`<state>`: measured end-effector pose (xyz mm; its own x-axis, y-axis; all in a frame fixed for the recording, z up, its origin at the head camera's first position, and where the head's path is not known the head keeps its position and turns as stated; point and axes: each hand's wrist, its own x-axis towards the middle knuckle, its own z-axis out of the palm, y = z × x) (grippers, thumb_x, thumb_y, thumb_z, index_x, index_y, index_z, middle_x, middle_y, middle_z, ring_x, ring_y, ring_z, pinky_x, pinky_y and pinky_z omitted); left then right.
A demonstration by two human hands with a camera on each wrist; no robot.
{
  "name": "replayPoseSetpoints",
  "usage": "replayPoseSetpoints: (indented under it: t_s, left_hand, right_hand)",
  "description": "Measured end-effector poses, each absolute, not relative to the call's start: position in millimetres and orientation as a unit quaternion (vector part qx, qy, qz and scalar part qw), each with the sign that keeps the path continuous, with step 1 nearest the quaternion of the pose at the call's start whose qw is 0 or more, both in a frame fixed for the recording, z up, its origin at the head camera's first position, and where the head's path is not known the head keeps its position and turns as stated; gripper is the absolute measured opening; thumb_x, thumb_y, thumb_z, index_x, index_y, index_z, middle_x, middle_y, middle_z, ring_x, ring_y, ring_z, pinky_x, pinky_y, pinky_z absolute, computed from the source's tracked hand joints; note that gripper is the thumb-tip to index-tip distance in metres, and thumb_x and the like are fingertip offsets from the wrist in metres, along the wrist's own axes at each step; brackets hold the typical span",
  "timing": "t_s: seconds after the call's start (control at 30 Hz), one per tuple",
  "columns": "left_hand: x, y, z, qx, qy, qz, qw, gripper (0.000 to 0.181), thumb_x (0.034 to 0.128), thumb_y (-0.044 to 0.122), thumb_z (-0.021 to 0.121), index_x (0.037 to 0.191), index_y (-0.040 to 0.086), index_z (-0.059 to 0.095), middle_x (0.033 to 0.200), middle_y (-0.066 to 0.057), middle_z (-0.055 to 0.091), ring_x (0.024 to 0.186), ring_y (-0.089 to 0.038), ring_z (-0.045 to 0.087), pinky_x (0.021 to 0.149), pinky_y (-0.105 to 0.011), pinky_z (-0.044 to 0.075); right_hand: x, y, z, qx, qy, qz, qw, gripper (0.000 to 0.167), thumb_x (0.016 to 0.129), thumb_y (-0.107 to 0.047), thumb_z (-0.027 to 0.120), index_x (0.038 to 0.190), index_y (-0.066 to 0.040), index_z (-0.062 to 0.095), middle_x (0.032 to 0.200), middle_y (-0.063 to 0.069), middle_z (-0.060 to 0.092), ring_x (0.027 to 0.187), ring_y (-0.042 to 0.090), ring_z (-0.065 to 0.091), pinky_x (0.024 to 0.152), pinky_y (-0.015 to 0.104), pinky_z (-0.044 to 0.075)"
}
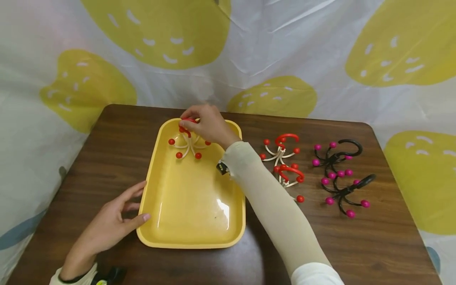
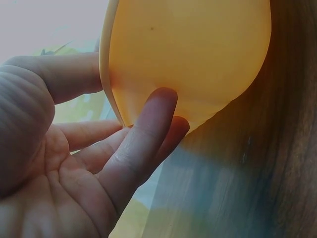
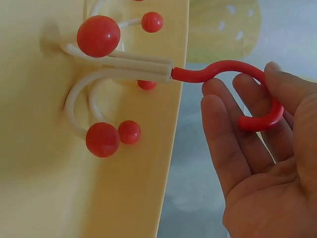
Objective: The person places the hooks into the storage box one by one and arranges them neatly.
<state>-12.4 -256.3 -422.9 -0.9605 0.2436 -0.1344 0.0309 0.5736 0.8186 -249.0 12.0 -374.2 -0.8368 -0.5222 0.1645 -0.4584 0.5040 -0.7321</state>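
A yellow plastic tray (image 1: 192, 198) lies on the table. My left hand (image 1: 110, 221) holds its left side, thumb over the rim and fingers against the outer wall (image 2: 198, 54). Near the far end of the tray, my right hand (image 1: 211, 124) pinches the red hook of a multi-prong hook hanger (image 3: 143, 68) between thumb and fingers. This hanger has white curved prongs tipped with red balls. Its prongs point down into the tray and seem to touch the bottom, while the hook stands upright.
To the right of the tray lie two more white hangers with red hooks (image 1: 280, 151), close together and partly behind my right forearm. Farther right are two black hangers with pink balls (image 1: 344, 192). A fruit-patterned cloth (image 1: 203, 87) hangs behind the brown wooden table (image 1: 278, 245).
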Motion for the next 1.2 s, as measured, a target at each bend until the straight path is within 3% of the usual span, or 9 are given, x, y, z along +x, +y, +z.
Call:
replayPoseSetpoints:
  t_s: [0.3, 0.5, 0.63, 0.83, 0.9, 1.07, 1.2]
  left_hand:
    - [-11, -259, -425, 0.077, 0.876, 0.463, 0.114, 0.081, 0.0975, 0.022, 0.080, 0.166, 0.023, 0.036, 0.154, -0.022, 0.054, 0.113, 0.001, 0.068, 0.073, -0.029, 0.063]
    - [-13, -258, -423, 0.077, 0.877, 0.460, 0.116, 0.082, 0.0973, 0.023, 0.080, 0.166, 0.023, 0.035, 0.154, -0.021, 0.054, 0.116, -0.009, 0.071, 0.074, -0.028, 0.063]
    - [-13, -258, -423, 0.077, 0.876, 0.461, 0.116, 0.083, 0.0973, 0.023, 0.080, 0.166, 0.023, 0.035, 0.154, -0.021, 0.054, 0.115, -0.006, 0.070, 0.074, -0.028, 0.063]
    - [-13, -257, -424, 0.082, 0.871, 0.470, 0.116, 0.082, 0.0976, 0.022, 0.080, 0.166, 0.024, 0.035, 0.154, -0.021, 0.055, 0.113, 0.006, 0.066, 0.073, -0.029, 0.063]
    - [-14, -257, -424, 0.082, 0.872, 0.468, 0.115, 0.082, 0.0978, 0.022, 0.079, 0.166, 0.024, 0.034, 0.154, -0.021, 0.055, 0.115, -0.001, 0.068, 0.073, -0.029, 0.063]
    - [-16, -255, -425, 0.078, 0.870, 0.471, 0.119, 0.082, 0.0984, 0.021, 0.079, 0.167, 0.022, 0.033, 0.154, -0.022, 0.054, 0.121, -0.036, 0.069, 0.074, -0.028, 0.063]
    - [-16, -255, -425, 0.077, 0.870, 0.472, 0.121, 0.083, 0.0983, 0.021, 0.079, 0.167, 0.021, 0.033, 0.154, -0.023, 0.054, 0.122, -0.040, 0.068, 0.074, -0.028, 0.063]
  right_hand:
    - [-249, 7, -379, -0.288, 0.862, -0.414, 0.041, 0.017, 0.100, -0.031, 0.076, 0.110, -0.017, 0.080, 0.102, -0.007, 0.079, 0.102, 0.010, 0.072, 0.086, 0.024, 0.056]
    - [-251, 11, -379, -0.287, 0.861, -0.419, 0.035, 0.020, 0.100, -0.031, 0.077, 0.111, -0.016, 0.080, 0.103, -0.004, 0.080, 0.095, 0.012, 0.074, 0.084, 0.024, 0.057]
    - [-251, 14, -377, -0.287, 0.855, -0.431, 0.030, 0.022, 0.099, -0.031, 0.078, 0.112, -0.014, 0.080, 0.101, -0.001, 0.080, 0.089, 0.012, 0.075, 0.082, 0.024, 0.059]
    - [-247, 18, -368, -0.287, 0.857, -0.427, 0.020, 0.024, 0.099, -0.032, 0.078, 0.115, -0.014, 0.079, 0.107, -0.001, 0.080, 0.093, 0.010, 0.075, 0.087, 0.023, 0.058]
    - [-246, 19, -363, -0.286, 0.855, -0.432, 0.023, 0.025, 0.099, -0.031, 0.078, 0.116, -0.013, 0.078, 0.109, 0.000, 0.080, 0.093, 0.010, 0.075, 0.086, 0.022, 0.058]
    - [-238, 25, -349, -0.292, 0.837, -0.462, 0.021, 0.027, 0.099, -0.029, 0.078, 0.117, -0.009, 0.077, 0.109, 0.003, 0.080, 0.093, 0.010, 0.076, 0.082, 0.022, 0.060]
    - [-230, 32, -337, -0.293, 0.823, -0.487, 0.002, 0.028, 0.099, -0.027, 0.078, 0.118, -0.006, 0.076, 0.111, 0.005, 0.080, 0.097, 0.012, 0.077, 0.085, 0.021, 0.060]
